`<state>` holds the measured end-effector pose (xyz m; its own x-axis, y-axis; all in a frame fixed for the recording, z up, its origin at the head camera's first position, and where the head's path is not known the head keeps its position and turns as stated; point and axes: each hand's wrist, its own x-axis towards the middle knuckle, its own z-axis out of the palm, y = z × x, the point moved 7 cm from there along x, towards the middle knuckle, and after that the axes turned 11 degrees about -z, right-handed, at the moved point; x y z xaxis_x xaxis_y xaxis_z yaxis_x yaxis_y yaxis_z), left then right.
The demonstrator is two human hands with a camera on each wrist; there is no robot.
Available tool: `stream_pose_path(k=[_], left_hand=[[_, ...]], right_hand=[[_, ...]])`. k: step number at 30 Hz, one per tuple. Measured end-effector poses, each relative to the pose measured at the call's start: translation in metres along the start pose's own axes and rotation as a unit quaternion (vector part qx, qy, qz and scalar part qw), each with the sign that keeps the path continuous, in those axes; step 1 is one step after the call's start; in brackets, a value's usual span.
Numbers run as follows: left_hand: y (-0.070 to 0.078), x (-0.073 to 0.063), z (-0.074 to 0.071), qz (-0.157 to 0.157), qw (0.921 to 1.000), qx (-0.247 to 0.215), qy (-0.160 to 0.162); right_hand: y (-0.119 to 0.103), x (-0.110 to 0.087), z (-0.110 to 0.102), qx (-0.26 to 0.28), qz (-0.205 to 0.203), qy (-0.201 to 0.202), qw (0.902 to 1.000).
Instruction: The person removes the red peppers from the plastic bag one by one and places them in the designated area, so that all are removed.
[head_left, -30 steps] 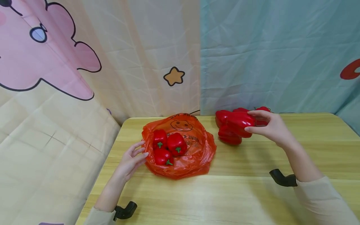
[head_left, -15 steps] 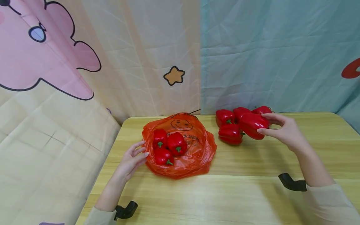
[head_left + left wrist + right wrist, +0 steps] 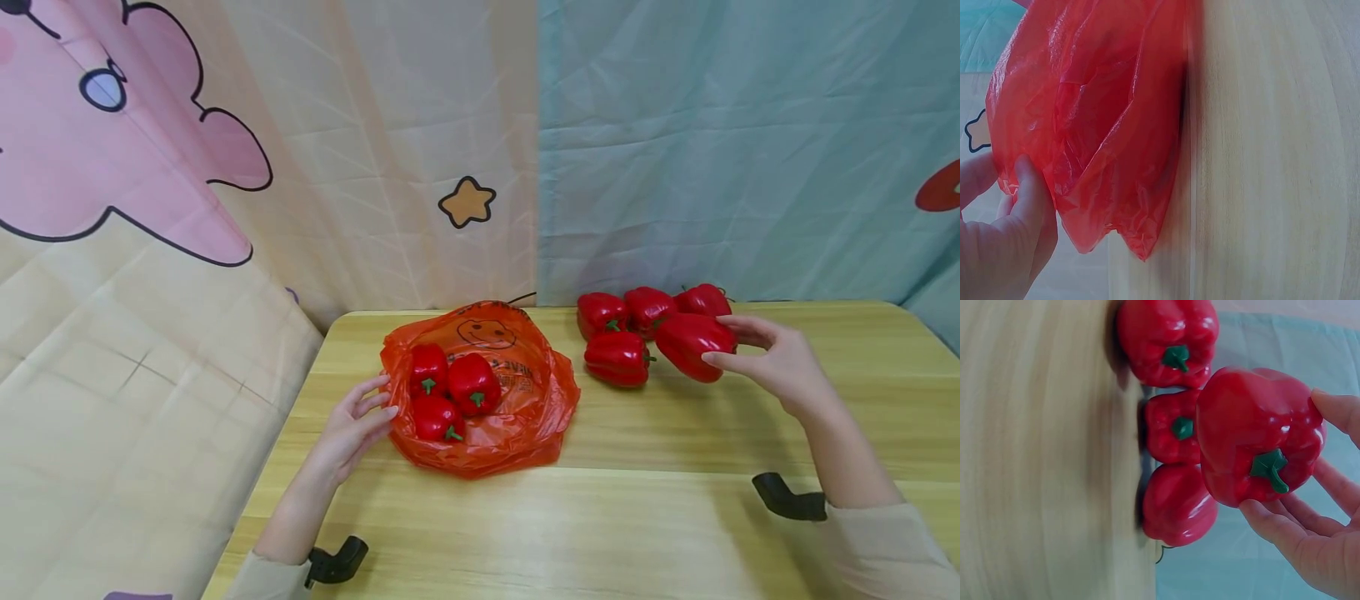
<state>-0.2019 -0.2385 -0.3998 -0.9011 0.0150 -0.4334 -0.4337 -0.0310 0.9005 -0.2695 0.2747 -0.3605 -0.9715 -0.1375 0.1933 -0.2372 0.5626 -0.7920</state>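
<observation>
My right hand [image 3: 776,367] grips a red bell pepper [image 3: 694,345] between thumb and fingertips. In the right wrist view this pepper [image 3: 1260,434] hangs above the table, its green stem facing the camera. Several more bell peppers [image 3: 617,358] lie just left of it and behind it. At the left, an orange-red plastic bag [image 3: 517,417] stands with its mouth wide, and three bell peppers [image 3: 474,383] sit inside. My left hand [image 3: 348,429] pinches the bag's left rim. The left wrist view has the thumb [image 3: 1025,181] on the film, other fingers partly hidden behind it.
Everything stands on a light wooden table [image 3: 525,533]. A printed cloth curtain [image 3: 675,150] hangs right behind the table's back edge, and another cloth [image 3: 127,375] covers the left side. Each wrist carries a black camera mount [image 3: 789,497].
The right hand has moved right and slightly toward me with the bell pepper, uncovering the peppers behind it. My left hand and the bag have kept their place.
</observation>
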Motion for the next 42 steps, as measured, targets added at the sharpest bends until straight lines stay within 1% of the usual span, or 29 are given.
stream_pose_path(k=[7,14,23,27,35,42], left_hand=[[-0.001,0.000,-0.001,0.005,1.0000,0.005,-0.002],[-0.003,0.002,-0.001,0.004,1.0000,0.003,0.001],[-0.003,0.001,-0.001,0.008,0.9999,0.007,0.000],[-0.002,0.000,-0.001,0.007,1.0000,0.006,-0.003],[-0.001,0.000,0.000,0.003,1.0000,0.002,-0.004],[-0.001,0.001,-0.001,0.000,1.0000,0.002,-0.003]], right_hand=[[0.010,-0.002,0.003,0.001,0.008,0.002,1.0000],[0.021,-0.005,0.008,0.007,0.019,-0.007,0.9998],[0.034,-0.006,0.014,-0.005,0.012,-0.009,0.9999],[0.038,-0.005,0.017,-0.001,0.014,-0.011,0.9998],[0.045,-0.004,0.023,0.016,0.034,-0.015,0.9992],[0.045,-0.001,0.026,0.020,0.042,-0.018,0.9988]])
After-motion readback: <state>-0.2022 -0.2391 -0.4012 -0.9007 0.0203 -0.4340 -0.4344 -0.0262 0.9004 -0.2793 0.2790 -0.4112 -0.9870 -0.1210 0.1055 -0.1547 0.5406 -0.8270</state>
